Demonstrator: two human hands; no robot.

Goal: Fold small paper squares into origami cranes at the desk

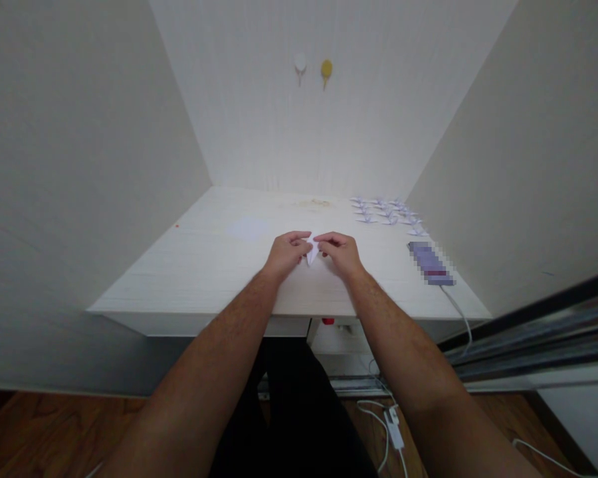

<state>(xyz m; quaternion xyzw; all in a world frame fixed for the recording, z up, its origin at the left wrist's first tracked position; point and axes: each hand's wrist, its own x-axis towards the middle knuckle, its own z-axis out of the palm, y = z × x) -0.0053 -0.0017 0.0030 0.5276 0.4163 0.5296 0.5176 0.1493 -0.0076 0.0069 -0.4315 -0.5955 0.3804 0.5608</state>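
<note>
A small folded piece of white paper (311,253), narrow and pointed toward me, is held between my two hands just above the white desk (204,265). My left hand (289,252) pinches its left side with thumb and forefinger. On the other side, my right hand (339,252) has its fingers closed at the paper's right edge and upper end. Fingertips cover part of the folds. Toward the desk's back right stand several folded paper cranes (389,218), grouped in rows.
A phone-like device (431,263), blurred out, lies at the right with a white cable (459,309) running off the desk edge. Walls close in the desk on both sides. A white hook (300,64) and a yellow hook (326,69) are on the back wall. Below sits a power strip (393,426).
</note>
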